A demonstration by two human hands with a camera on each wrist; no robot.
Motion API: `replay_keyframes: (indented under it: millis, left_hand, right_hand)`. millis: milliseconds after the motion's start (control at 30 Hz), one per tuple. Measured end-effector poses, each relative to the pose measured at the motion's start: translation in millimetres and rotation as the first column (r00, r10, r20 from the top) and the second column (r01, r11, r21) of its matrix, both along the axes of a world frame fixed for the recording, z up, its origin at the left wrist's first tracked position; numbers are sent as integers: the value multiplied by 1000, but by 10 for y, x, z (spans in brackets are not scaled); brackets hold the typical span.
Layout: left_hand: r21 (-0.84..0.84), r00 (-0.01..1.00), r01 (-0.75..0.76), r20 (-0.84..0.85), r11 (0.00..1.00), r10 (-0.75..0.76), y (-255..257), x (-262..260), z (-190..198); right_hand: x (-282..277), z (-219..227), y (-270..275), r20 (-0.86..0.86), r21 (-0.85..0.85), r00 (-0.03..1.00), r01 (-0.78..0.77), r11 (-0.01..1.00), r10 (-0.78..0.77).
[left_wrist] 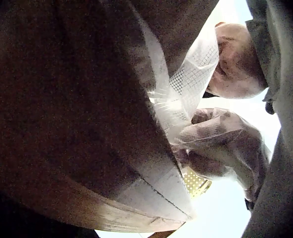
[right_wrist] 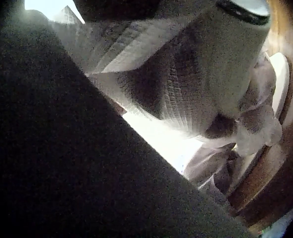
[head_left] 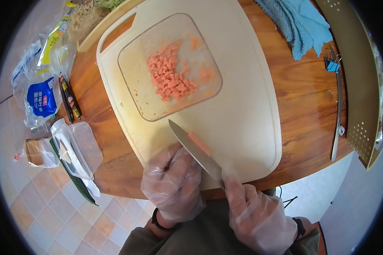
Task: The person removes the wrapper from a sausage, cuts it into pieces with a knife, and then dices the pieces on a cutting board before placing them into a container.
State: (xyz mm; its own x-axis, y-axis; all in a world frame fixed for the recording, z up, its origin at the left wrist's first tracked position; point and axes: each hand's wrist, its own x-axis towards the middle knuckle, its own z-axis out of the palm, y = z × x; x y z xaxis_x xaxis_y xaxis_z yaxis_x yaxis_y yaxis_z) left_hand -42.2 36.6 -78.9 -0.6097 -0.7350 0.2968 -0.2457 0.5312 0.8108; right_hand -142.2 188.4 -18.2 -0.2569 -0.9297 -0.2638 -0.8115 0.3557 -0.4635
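Observation:
My right hand (head_left: 255, 212), in a clear plastic glove, grips a kitchen knife (head_left: 195, 149) with its blade slanting over the near part of the white cutting board (head_left: 251, 127). A pink-orange stick of food (head_left: 199, 143) lies along the blade's right side. My gloved left hand (head_left: 173, 182) has its fingers bent beside the blade's left side at the board's near edge; what lies under the fingertips is hidden. On the board stands a clear plastic container (head_left: 125, 63) with small pink-orange cubes (head_left: 168, 74). Both wrist views show mostly gloves, sleeves and the table's underside.
A blue cloth (head_left: 302, 27) lies at the back right, near long metal tongs (head_left: 338, 114) and a perforated gold rack (head_left: 361, 85). Left are plastic packages (head_left: 42, 97), dark-wrapped sticks (head_left: 70, 97), a clear box (head_left: 87, 144) and a cucumber (head_left: 81, 187).

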Motion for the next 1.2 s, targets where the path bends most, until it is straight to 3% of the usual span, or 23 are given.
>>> replay_keyframes:
  millis: [67, 133, 267, 367, 433, 533, 667, 733, 800, 833, 900, 967, 1033, 1100, 1133, 1200]
  left_hand:
    - [19, 999, -18, -36, 1000, 19, -18, 10, -5]
    - [0, 998, 22, 61, 1000, -22, -25, 78, -6]
    - [14, 997, 19, 78, 1000, -20, -11, 100, -12]
    - [-67, 997, -28, 66, 997, 33, -14, 51, -58]
    - [-25, 999, -26, -19, 999, 26, -13, 38, -71]
    - [1, 997, -66, 48, 998, 66, 21, 61, -51]
    - [8, 997, -41, 59, 999, 40, 16, 94, -50]
    - [133, 999, -29, -35, 991, 34, 4, 90, -68]
    - [119, 999, -19, -48, 993, 25, -10, 79, -65]
    - [111, 998, -7, -59, 994, 13, -24, 62, -67]
    - [74, 999, 1, -35, 997, 1, -41, 39, -68]
    - [41, 1000, 10, -8, 999, -10, -36, 47, -75]
    - [134, 997, 55, -60, 989, -48, -31, 68, -93]
    - [155, 997, 25, -78, 988, -13, -16, 13, -60]
    - [177, 995, -6, -97, 984, 23, -6, -13, -47]
    - [176, 993, -14, -113, 984, 34, 5, -44, -57]
  right_hand:
    - [-17, -1, -21, -12, 9, 1000, -10, 1000, 10]
    - [-8, -8, -23, -19, 26, 1000, -19, 999, 19]
    - [-17, -19, -32, -38, 0, 999, -3, 1000, 3]
    - [-37, -19, -63, 3, 30, 1000, -2, 1000, 2]
    - [-40, -15, -100, 27, 46, 1000, 4, 999, -5]
    - [-40, 0, -148, 59, 115, 998, 26, 993, -33]
    - [5, -5, -190, -31, 109, 999, 32, 994, -28]
    - [-28, 16, -228, -43, 127, 999, 34, 991, -28]
    - [-111, 48, -243, 155, 222, 984, 51, 974, -87]
    - [-124, 38, -242, 149, 214, 985, 52, 975, -86]
    - [-117, -5, -221, 291, 219, 943, 100, 971, -163]
    - [-132, -46, -184, 322, 156, 929, 137, 978, -182]
    - [-100, -66, -160, 355, 95, 913, 181, 979, -204]
    - [-21, -45, -157, 175, 176, 968, 149, 973, -180]
    - [12, -29, -148, 173, 172, 968, 151, 974, -180]
    - [67, -7, -125, -41, 107, 990, 141, 984, -137]
